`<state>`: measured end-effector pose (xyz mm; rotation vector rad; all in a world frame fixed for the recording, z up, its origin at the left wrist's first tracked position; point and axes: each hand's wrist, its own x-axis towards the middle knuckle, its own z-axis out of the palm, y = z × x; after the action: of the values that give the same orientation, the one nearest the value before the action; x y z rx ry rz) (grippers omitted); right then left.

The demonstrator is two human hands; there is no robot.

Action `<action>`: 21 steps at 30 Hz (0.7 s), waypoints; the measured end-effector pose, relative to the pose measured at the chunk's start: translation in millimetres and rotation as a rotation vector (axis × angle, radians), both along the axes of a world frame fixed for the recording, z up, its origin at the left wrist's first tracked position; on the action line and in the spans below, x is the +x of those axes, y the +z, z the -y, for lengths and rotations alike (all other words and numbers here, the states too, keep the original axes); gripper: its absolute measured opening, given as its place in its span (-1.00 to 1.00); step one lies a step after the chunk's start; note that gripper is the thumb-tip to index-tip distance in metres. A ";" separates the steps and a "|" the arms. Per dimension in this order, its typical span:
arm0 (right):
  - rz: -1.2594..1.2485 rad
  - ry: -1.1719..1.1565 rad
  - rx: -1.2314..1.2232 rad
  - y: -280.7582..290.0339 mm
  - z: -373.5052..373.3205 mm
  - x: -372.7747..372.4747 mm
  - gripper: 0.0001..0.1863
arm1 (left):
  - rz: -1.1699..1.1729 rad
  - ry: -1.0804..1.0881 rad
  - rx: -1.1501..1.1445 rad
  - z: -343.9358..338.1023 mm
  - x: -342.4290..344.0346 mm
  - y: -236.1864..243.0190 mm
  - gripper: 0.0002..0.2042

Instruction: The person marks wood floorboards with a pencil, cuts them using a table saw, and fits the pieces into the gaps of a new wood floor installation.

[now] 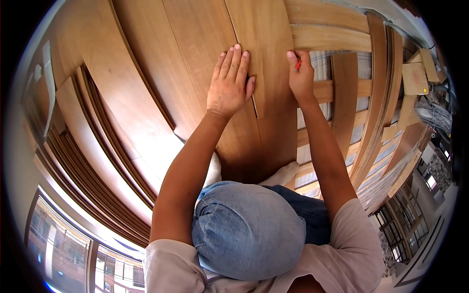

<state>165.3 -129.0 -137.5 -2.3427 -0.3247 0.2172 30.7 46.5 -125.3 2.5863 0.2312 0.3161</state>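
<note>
Part-laid floorboards (195, 39), bare battens (332, 38) and stacked planks (97, 183) show an indoor building site.

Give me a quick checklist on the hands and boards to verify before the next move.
1. Left hand flat on the boards: ok.
2. Red tool held in the right hand: ok.
3. Socked feet clear of both hands: ok.
4. Seam beside the left hand fully closed: cannot tell; a dark line shows.
5. Pale slats on the right fully covered: not ok; parts lie bare.
</note>
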 end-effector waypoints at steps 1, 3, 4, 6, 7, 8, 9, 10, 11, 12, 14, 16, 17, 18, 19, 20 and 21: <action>0.021 0.006 0.017 -2.9 -2.0 -1.5 -0.63 | 0.003 0.001 0.001 0.1 0.5 -1.5 -0.41; 0.048 0.015 0.038 -3.0 -2.0 -2.9 -0.63 | -0.008 0.004 0.008 0.2 0.5 -1.9 -0.42; 0.007 0.012 -0.003 -1.9 -0.9 -3.6 -0.63 | -0.001 0.008 0.016 0.0 0.2 -2.6 -0.42; -0.019 0.014 -0.031 -0.4 -2.5 -3.7 -0.63 | -0.017 0.004 0.011 0.3 -0.7 -0.6 -0.43; -0.026 0.013 -0.031 -1.8 -3.5 -5.2 -0.63 | -0.018 0.000 0.015 -0.6 -1.7 -1.1 -0.43; -0.036 0.011 -0.035 -1.1 -3.6 -6.8 -0.62 | -0.009 0.005 0.023 -0.6 -2.1 -0.5 -0.43; -0.055 0.006 -0.054 -0.7 -4.0 -7.6 -0.63 | -0.030 -0.001 0.024 -0.9 -2.3 -0.3 -0.43; -0.044 0.011 -0.047 -2.3 -2.2 -7.7 -0.63 | -0.049 -0.009 0.025 -0.1 -1.4 1.1 -0.43; -0.015 0.012 -0.047 -5.3 -0.6 -8.1 -0.63 | -0.078 -0.016 0.037 1.3 -0.7 3.4 -0.44; 0.015 0.013 -0.046 -8.3 1.5 -6.4 -0.64 | -0.070 -0.011 0.045 1.4 1.9 4.2 -0.44; -0.004 0.016 -0.060 -3.5 -1.5 -6.5 -0.64 | -0.097 -0.030 0.051 0.6 1.4 7.2 -0.45; -0.068 0.008 -0.111 0.5 -3.7 -6.3 -0.64 | -0.085 -0.042 0.067 0.4 2.1 8.0 -0.46; -0.066 0.009 -0.110 1.6 -4.4 -7.0 -0.64 | -0.137 -0.058 0.103 0.8 2.5 7.6 -0.45; -0.043 0.016 -0.109 1.8 -5.5 -8.7 -0.64 | -0.189 -0.074 0.139 1.3 2.6 7.4 -0.44; -0.019 0.023 -0.108 2.4 -6.4 -9.6 -0.64 | -0.201 -0.069 0.133 2.1 2.6 7.8 -0.44; -0.016 0.022 -0.108 3.1 -7.2 -9.8 -0.64 | -0.197 -0.070 0.134 1.8 2.7 7.8 -0.44; -0.025 0.033 -0.116 3.8 -7.9 -9.8 -0.65 | -0.210 -0.073 0.133 1.0 2.9 7.6 -0.44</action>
<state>155.5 -121.1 -133.8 -2.4481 -0.3466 0.2884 33.6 45.4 -117.7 2.7528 0.1954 0.0342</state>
